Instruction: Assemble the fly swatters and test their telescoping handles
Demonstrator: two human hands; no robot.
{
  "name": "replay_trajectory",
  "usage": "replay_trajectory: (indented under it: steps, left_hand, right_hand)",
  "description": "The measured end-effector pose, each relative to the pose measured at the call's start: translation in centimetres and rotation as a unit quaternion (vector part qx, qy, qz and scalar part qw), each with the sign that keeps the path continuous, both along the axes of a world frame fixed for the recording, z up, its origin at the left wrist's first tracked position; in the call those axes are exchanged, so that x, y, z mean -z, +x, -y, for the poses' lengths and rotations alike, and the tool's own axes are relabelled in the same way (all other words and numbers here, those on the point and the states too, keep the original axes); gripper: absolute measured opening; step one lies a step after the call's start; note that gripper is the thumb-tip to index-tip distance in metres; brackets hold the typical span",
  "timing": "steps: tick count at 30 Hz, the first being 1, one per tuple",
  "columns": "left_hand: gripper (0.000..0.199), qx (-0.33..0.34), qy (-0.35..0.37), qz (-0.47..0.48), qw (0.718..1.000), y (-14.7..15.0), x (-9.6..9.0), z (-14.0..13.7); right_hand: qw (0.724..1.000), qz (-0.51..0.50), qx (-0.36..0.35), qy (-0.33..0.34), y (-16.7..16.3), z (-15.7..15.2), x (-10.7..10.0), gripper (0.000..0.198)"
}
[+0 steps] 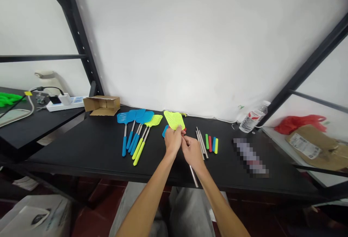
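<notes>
My left hand (173, 141) is closed on a yellow-green fly swatter head (174, 119), its mesh tilted up above the table. Just beside it, my right hand (192, 151) pinches a thin metal rod (194, 177) that slants down toward the table's front edge. Where rod and head meet is hidden by my fingers. Behind my hands peek a blue swatter head (164, 131) and a bit of red. Several metal rods (201, 144) lie right of my right hand, alongside coloured handle grips (210, 143). Blue fly swatters (124, 146) and yellow-green fly swatters (139, 151) with handles lie to the left.
An open cardboard box (104, 107) stands at the table's back left. A plastic water bottle (254, 117) leans at the back right, with a pixelated item (250, 158) nearer me. Black shelf posts flank the black table (89, 146); a white cable runs along the wall.
</notes>
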State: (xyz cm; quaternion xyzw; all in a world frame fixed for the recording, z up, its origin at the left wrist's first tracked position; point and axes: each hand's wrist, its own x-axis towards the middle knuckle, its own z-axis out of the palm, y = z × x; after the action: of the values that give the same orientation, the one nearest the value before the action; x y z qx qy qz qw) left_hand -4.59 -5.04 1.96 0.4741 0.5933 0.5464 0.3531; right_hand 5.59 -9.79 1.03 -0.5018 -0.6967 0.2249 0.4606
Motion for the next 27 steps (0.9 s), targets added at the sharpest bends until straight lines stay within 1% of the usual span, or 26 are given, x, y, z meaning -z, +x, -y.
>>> replay_trajectory:
  steps: [1,2,3,4,5,7,9,11,13,15,18,20,23,25,27]
  left_hand:
    - [0.044,-0.018,-0.005,-0.03,0.999,-0.6,-0.6,-0.7]
    - [0.048,-0.049,-0.014,-0.043,0.998,-1.4,-1.1,-1.5]
    - [0.049,-0.076,-0.02,-0.058,0.995,-2.3,-1.6,-2.1]
    - [0.05,-0.096,-0.008,-0.087,0.992,-3.2,-2.0,-2.6]
    - [0.052,-0.094,-0.002,-0.127,0.987,-4.1,-2.2,-2.9]
    - [0.056,-0.045,-0.024,-0.21,0.976,-5.1,-2.1,-2.7]
    - [0.058,-0.013,-0.065,-0.283,0.957,-5.2,-1.5,-1.9]
    - [0.058,-0.008,-0.099,-0.341,0.935,-4.6,-0.6,-1.1]
    - [0.059,0.015,-0.123,-0.38,0.917,-4.0,0.1,-0.5]
    - [0.061,0.03,-0.138,-0.4,0.906,-3.6,0.5,-0.4]
    - [0.06,0.028,-0.141,-0.422,0.895,-3.9,0.5,-0.3]
    - [0.057,0.023,-0.131,-0.442,0.887,-4.5,0.2,0.1]
    - [0.044,-0.02,-0.102,-0.492,0.865,-6.5,-0.2,1.4]
    - [0.034,-0.064,-0.102,-0.528,0.841,-8.3,-0.3,2.3]
    - [0.034,-0.097,-0.114,-0.566,0.811,-10.0,-0.1,3.0]
  right_hand:
    - [0.999,0.041,0.019,0.015,0.5,0.2,-0.3,0.043]
    - [0.997,0.071,0.035,0.021,1.0,0.4,-0.4,0.043]
    - [0.994,0.091,0.048,0.021,1.6,0.5,-0.6,0.044]
    - [0.992,0.106,0.063,0.015,2.1,0.5,-0.7,0.043]
    - [0.99,0.118,0.082,0.005,2.6,0.2,-0.7,0.043]
    - [0.979,0.161,0.125,-0.026,3.3,-1.1,-1.0,0.041]
    - [0.955,0.231,0.172,-0.07,3.4,-3.0,-1.3,0.039]
    - [0.929,0.29,0.206,-0.101,3.1,-4.8,-1.6,0.037]
    - [0.91,0.333,0.219,-0.114,2.6,-6.0,-1.5,0.034]
    - [0.898,0.362,0.223,-0.11,2.2,-6.7,-1.0,0.03]
    - [0.885,0.39,0.232,-0.106,2.1,-7.0,-0.1,0.028]
    - [0.878,0.404,0.235,-0.107,2.2,-7.1,0.5,0.026]
    - [0.874,0.414,0.234,-0.101,2.3,-7.3,1.0,0.024]
    - [0.876,0.412,0.232,-0.094,2.3,-7.4,1.0,0.024]
    - [0.88,0.403,0.234,-0.087,2.3,-7.2,0.9,0.026]
